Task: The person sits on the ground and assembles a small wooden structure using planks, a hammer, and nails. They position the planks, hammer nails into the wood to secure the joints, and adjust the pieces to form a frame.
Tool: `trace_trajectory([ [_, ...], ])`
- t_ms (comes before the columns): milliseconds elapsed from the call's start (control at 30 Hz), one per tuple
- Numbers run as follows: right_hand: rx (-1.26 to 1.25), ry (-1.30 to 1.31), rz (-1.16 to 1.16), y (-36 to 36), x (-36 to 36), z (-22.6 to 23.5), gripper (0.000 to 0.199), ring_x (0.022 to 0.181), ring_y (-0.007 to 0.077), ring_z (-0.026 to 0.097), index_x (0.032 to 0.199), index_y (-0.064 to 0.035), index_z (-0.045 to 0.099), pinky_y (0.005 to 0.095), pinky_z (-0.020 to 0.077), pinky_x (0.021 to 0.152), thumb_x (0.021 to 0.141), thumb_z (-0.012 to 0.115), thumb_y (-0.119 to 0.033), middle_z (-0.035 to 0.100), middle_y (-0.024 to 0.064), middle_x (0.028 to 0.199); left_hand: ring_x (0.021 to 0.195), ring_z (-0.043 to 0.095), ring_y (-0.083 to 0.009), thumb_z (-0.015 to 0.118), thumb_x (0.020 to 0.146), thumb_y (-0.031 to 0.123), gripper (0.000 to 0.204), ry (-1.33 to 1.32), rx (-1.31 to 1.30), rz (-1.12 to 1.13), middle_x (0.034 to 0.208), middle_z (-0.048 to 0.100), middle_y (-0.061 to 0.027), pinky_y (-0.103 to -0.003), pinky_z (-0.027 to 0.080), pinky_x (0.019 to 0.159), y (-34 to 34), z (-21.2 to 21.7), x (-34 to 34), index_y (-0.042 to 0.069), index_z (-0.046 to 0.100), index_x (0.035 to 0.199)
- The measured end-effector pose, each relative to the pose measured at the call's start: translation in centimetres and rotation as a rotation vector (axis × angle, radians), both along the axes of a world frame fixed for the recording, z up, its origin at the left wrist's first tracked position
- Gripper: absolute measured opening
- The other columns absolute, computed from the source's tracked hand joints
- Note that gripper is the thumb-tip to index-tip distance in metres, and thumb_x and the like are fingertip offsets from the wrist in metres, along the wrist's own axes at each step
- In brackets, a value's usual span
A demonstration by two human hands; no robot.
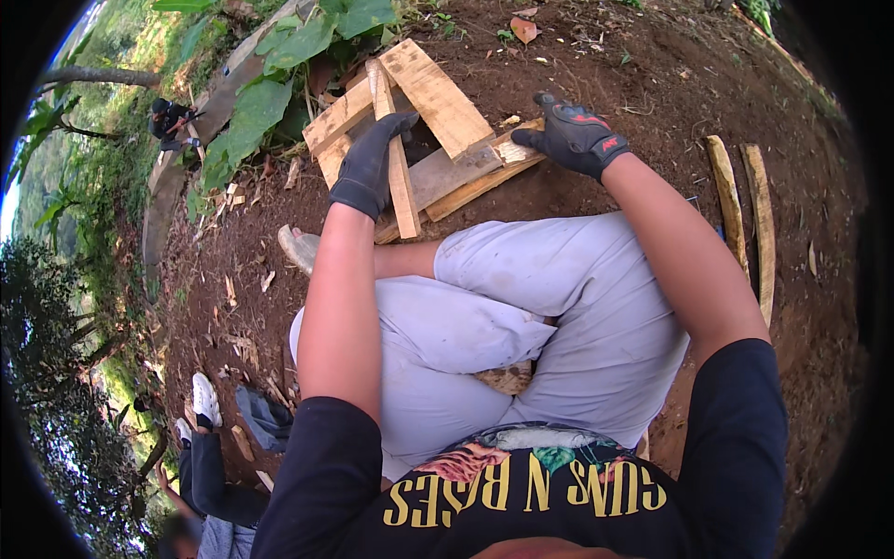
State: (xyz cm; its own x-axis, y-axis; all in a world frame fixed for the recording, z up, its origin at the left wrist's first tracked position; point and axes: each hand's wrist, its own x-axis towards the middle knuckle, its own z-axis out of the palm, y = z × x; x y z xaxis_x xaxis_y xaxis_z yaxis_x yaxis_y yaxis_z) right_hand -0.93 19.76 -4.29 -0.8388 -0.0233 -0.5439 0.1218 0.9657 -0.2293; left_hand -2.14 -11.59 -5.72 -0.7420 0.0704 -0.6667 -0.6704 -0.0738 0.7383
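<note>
My left hand, in a black glove, is closed around a thin, pale wooden strip that stands at a slant. My right hand, gloved in black with red marks, is at the right end of a rough wooden plank, its thumb touching or close to the wood. Thumb and forefinger are spread apart there; the other fingers are partly hidden. Just beyond the hands, a wide wooden board leans over a greyish board. A shorter wooden block lies to the left of the strip.
Two long wooden slats lie on the brown soil at the right. Large green leaves crowd the far left, with wood chips scattered below. One person is at the upper left, another person's leg at the lower left.
</note>
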Motion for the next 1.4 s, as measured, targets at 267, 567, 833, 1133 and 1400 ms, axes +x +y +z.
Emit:
trace_trajectory([
  [267,0.028,0.019,0.058,-0.4,0.3,0.2,0.096,0.147,0.0433,0.051,0.167,-0.0063,0.034,0.0486,0.0429,0.121,0.098,0.066,-0.066,0.05,0.0271,0.161,0.094,0.067,-0.0186,0.078,0.091,0.041,0.045,-0.03,0.061,-0.032,0.103,0.07,-0.0043,-0.035,0.057,0.088,-1.2,-1.2,-0.7,0.01,0.077,0.123],
  [567,0.025,-0.057,0.134,-1.1,1.3,2.4,0.096,0.147,0.0403,0.052,0.171,-0.0106,0.027,0.0488,0.0439,0.12,0.1,0.06,-0.067,0.051,0.0251,0.161,0.087,0.069,-0.0205,0.079,0.09,0.036,0.041,-0.033,0.095,0.045,0.098,0.071,-0.0063,-0.038,0.061,0.084,-0.8,-2.0,-0.8,0.008,0.073,0.12],
  [833,0.026,-0.076,-0.153,-3.6,4.4,1.8,0.105,0.142,0.0436,0.056,0.17,-0.0032,0.025,0.0488,0.0473,0.117,0.098,0.056,-0.073,0.053,0.0301,0.157,0.085,0.063,-0.0171,0.08,0.087,0.04,0.038,-0.053,-0.018,-0.001,0.096,0.068,-0.0026,-0.034,0.054,0.081,-0.6,-0.6,-0.7,0.011,0.076,0.111],
  [1133,-0.286,-0.206,-0.077,2.1,1.3,-0.7,0.116,0.146,0.0411,0.054,0.164,0.0006,0.039,0.0466,0.0444,0.12,0.084,0.077,-0.075,0.055,0.028,0.157,0.091,0.062,-0.0176,0.08,0.088,0.039,0.04,-0.072,-0.004,0.025,0.1,0.068,-0.0032,-0.034,0.052,0.084,-0.5,-1.0,-0.8,0.01,0.075,0.115],
  [1400,-0.216,-0.008,-0.484,-0.6,3.2,-3.9,0.115,0.15,0.0423,0.049,0.159,0.0067,0.042,0.0473,0.0406,0.123,0.084,0.079,-0.072,0.048,0.0314,0.161,0.086,0.071,-0.023,0.082,0.084,0.036,0.043,-0.067,-0.015,0.064,0.097,0.072,-0.0078,-0.037,0.061,0.082,-0.4,-2.5,-0.9,0.008,0.073,0.115],
])
